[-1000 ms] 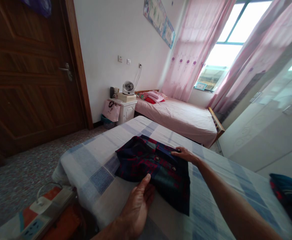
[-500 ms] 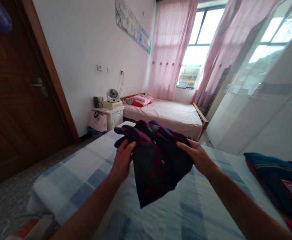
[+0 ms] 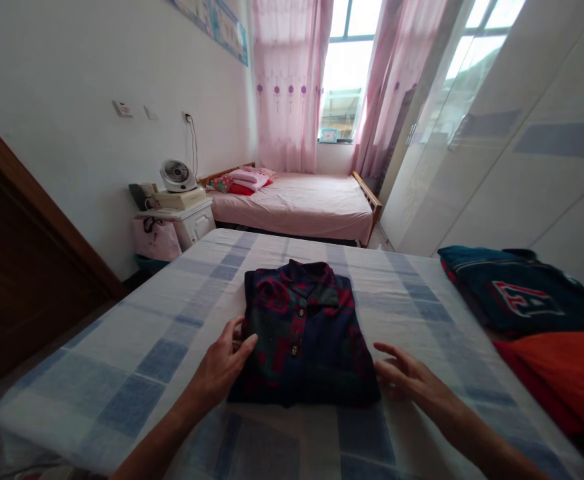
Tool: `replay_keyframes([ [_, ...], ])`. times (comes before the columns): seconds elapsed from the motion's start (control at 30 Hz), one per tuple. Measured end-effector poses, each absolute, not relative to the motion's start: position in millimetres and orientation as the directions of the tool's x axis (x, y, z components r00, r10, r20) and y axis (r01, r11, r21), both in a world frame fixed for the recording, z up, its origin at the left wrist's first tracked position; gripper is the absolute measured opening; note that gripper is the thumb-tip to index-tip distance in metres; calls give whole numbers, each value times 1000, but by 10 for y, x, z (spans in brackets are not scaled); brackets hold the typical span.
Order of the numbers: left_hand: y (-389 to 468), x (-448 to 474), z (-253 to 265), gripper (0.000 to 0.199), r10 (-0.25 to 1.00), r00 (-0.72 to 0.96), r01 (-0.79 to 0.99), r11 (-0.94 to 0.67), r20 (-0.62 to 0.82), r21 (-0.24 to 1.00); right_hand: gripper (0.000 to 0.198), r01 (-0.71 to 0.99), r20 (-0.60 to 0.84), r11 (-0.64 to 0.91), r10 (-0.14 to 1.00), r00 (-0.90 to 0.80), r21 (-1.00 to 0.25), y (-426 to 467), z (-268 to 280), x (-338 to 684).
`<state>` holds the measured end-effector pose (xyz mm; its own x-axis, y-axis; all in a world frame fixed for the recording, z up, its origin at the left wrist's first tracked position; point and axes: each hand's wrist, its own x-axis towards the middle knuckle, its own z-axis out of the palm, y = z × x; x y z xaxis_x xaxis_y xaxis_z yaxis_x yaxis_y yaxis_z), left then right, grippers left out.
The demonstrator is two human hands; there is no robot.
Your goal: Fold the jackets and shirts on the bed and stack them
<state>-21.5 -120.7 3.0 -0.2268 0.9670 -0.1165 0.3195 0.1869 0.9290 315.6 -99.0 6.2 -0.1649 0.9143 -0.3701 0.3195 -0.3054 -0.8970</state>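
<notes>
A dark collared shirt [image 3: 299,347], patterned in red, green and navy with metal-looking buttons, lies folded on a bed with a blue-and-white checked sheet [image 3: 182,340]. Its collar points away from me. My left hand [image 3: 225,357] is at the shirt's left edge, thumb over the cloth and fingers apart; whether it presses on the fabric I cannot tell. Just off the right edge, my right hand [image 3: 407,377] has loosely spread fingers and holds nothing.
A folded teal garment with a letter A [image 3: 527,297] and an orange garment [image 3: 572,367] lie at the right. Beyond are a pink bed [image 3: 302,200], a nightstand [image 3: 197,220] with a fan [image 3: 177,175], and white wardrobes [image 3: 492,167].
The shirt has come down from my hands onto the checked sheet and lies flat. Both hands have let go and moved lower. My view has turned right and down.
</notes>
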Motion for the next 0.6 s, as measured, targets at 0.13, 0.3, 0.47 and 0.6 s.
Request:
replay_keyframes([
  [0.13,-1371,-135,82,48,977,-213,590,151,-27,793,68,361,-244,-138,933,-265,-922,-1031,-8,2995],
  [0.3,-1246,-205,149,29,966,-191,758,32,175,651,56,547,-162,52,928,-336,-836,-999,69,2982],
  [0.47,-609,-400,220,32,954,-284,512,63,99,857,51,664,-77,34,988,-137,-747,-356,133,3193],
  [0.6,-18,-408,123,31,953,-296,446,75,68,892,50,644,-20,36,997,-79,-764,315,37,3058],
])
